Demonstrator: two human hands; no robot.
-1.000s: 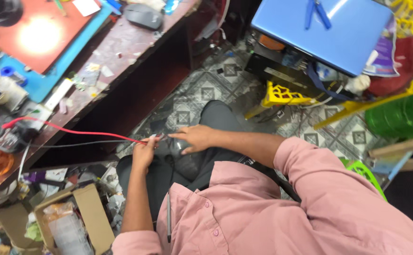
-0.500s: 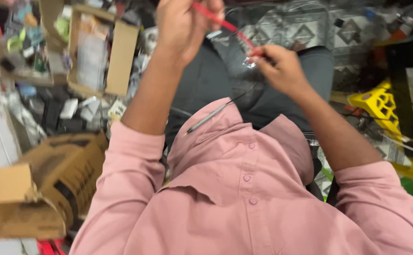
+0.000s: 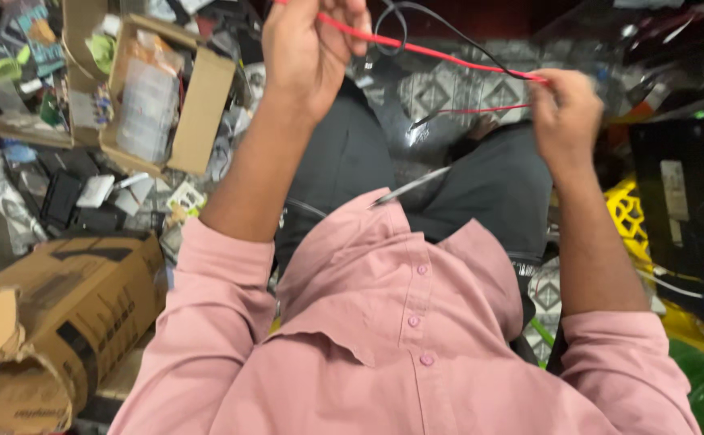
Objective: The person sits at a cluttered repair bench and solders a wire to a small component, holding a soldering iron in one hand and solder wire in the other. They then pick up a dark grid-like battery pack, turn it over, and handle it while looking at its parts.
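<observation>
I look down over my pink shirt and dark trousers. My left hand [image 3: 312, 48] is raised at the top of the view, fingers closed on a red wire [image 3: 441, 55] with a black wire [image 3: 449, 22] beside it. The wires stretch rightward to my right hand [image 3: 565, 113], which pinches their other end. A second short red strand [image 3: 481, 109] runs just below, toward my right hand. A thin grey pen-like tool [image 3: 412, 185] sticks out near my shirt collar.
An open cardboard box [image 3: 167, 97] with packets lies on the floor at upper left amid scattered small parts. A large brown carton [image 3: 54, 314] sits at lower left. A yellow plastic crate [image 3: 634, 217] and a black device [image 3: 674, 193] are on the right, on patterned floor tiles [image 3: 432, 93].
The camera has swung from the workbench side down toward my lap and the floor. Both hands have spread apart, drawing the red and black wires taut between them.
</observation>
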